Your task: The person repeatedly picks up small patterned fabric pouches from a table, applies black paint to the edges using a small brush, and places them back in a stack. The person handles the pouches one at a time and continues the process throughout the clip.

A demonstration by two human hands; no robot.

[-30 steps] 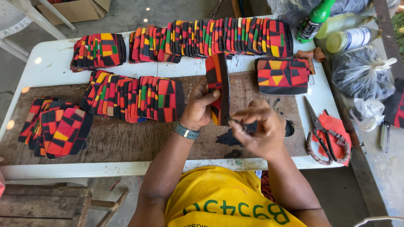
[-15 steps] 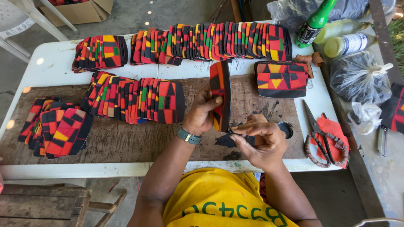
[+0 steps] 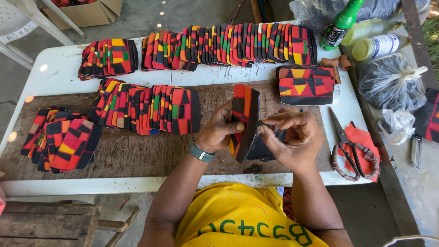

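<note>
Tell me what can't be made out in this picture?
- Head view: what the right hand pinches at the patterned piece is too small to tell.
- Dark scraps lie partly hidden behind that hand and the piece.
- The green bottle is cut off by the top edge.
- The plastic bag's contents are blurred by the film.
- The left hand hides the piece's lower edge.

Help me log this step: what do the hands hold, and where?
The left hand grips a patterned fabric piece by its middle; the right hand pinches something small at its edge.
</note>
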